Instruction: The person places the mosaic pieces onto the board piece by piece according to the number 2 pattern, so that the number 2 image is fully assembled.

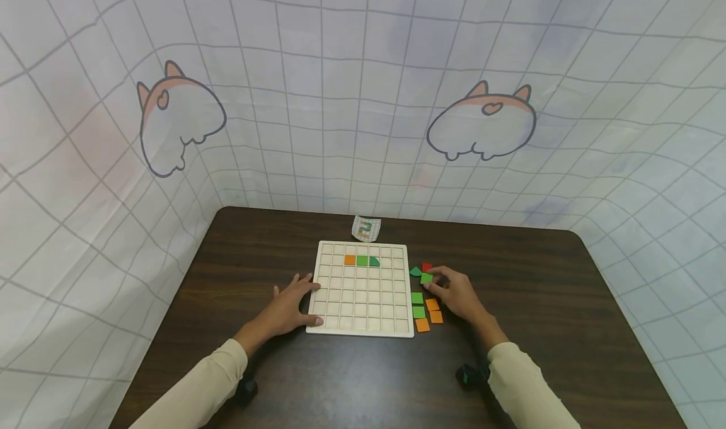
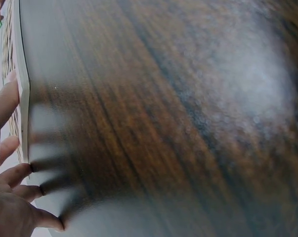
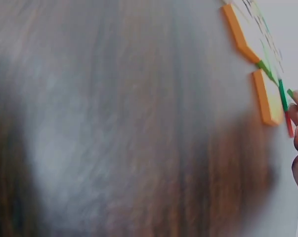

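My right hand [image 1: 456, 295] pinches a light green square tile [image 1: 426, 278] between thumb and fingers, just off the right side of a white gridded board [image 1: 363, 335]. In the right wrist view the held green tile [image 3: 290, 94] shows edge-on at the fingertips. My left hand [image 1: 289, 309] rests at the board's left edge, fingers spread, with the thumb and a finger touching its rim. On the board, in one row near the far side, lie an orange square [image 1: 350, 260], a green square [image 1: 362, 261] and a dark green curved-sided tile [image 1: 374, 261].
Right of the board lie green squares [image 1: 417, 298], orange squares [image 1: 435, 317], a red tile [image 1: 426, 267] and a dark green piece [image 1: 416, 271]. A small patterned paper [image 1: 365, 228] lies beyond the board on the dark wooden table [image 1: 544, 303]. Gridded cloth [image 1: 363, 101] hangs behind.
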The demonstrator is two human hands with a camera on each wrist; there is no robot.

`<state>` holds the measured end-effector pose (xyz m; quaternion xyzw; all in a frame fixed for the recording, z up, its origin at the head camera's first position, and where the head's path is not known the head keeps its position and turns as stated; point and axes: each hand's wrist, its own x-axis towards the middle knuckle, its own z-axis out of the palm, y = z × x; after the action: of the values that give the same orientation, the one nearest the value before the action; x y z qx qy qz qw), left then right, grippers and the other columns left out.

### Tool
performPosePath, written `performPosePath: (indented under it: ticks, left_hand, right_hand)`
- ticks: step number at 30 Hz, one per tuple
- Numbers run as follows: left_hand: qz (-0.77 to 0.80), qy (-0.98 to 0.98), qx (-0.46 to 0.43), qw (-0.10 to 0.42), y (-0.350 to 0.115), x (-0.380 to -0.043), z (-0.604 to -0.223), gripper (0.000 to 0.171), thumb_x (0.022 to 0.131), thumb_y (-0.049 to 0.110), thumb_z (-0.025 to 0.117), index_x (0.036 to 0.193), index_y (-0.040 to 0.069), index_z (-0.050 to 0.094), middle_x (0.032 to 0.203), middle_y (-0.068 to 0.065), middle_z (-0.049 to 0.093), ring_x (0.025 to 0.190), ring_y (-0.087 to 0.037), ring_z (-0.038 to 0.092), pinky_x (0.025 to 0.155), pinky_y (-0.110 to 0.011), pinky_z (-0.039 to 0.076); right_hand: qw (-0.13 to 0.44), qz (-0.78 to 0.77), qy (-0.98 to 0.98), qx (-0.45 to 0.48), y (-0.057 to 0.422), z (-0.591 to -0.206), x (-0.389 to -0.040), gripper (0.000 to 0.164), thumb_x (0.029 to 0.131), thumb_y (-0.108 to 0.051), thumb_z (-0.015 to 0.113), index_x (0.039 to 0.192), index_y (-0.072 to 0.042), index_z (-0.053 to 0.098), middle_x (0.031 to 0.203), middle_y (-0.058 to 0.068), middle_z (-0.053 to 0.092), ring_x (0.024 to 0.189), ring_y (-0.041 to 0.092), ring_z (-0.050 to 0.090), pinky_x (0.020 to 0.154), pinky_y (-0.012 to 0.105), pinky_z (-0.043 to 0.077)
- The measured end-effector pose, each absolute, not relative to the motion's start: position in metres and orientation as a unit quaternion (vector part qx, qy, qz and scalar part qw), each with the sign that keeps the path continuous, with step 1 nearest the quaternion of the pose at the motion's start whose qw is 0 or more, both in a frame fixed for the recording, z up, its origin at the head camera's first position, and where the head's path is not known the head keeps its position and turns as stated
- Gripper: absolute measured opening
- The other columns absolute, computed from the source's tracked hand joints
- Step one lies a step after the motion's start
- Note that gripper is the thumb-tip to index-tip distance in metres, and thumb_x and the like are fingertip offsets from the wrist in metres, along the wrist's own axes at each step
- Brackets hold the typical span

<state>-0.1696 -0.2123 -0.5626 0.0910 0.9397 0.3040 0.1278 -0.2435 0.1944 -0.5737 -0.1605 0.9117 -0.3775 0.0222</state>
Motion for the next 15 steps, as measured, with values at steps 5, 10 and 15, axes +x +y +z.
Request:
performPosePath:
  ticks: [5,10,15]
  left_hand:
    - [0.305,0.939,0.092,0.129,-0.212,-0.169,-0.562,0.082,0.079,0.042,0.084,0.147,0.012,0.050,0.164,-0.016,0.029,0.153,-0.043,0.016,0.111,-0.079,0.005]
    - [0.304,0.939,0.091,0.130,-0.212,-0.169,-0.562,0.082,0.078,0.041,0.085,0.146,0.012,0.051,0.164,-0.017,0.029,0.153,-0.043,0.017,0.111,-0.079,0.006]
    - [0.305,0.939,0.093,0.128,-0.211,-0.169,-0.561,0.082,0.078,0.041,0.085,0.147,0.012,0.051,0.164,-0.016,0.030,0.153,-0.043,0.017,0.111,-0.079,0.006]
  right_hand:
    - [0.049,-0.408,0.901,-0.142,0.187,-0.565,-0.243,0.035,0.092,-0.019,0.075,0.123,-0.005,0.066,0.096,0.008,0.066,0.055,0.012,0.055,0.051,0.026,0.048]
    - [0.062,-0.425,0.889,-0.159,0.180,-0.558,-0.244,0.034,0.092,-0.017,0.075,0.123,-0.006,0.068,0.097,0.008,0.067,0.055,0.012,0.051,0.051,0.026,0.047]
    - [0.070,-0.422,0.886,-0.178,0.171,-0.556,-0.247,0.032,0.092,-0.017,0.074,0.121,-0.006,0.068,0.096,0.007,0.067,0.052,0.009,0.043,0.048,0.024,0.040]
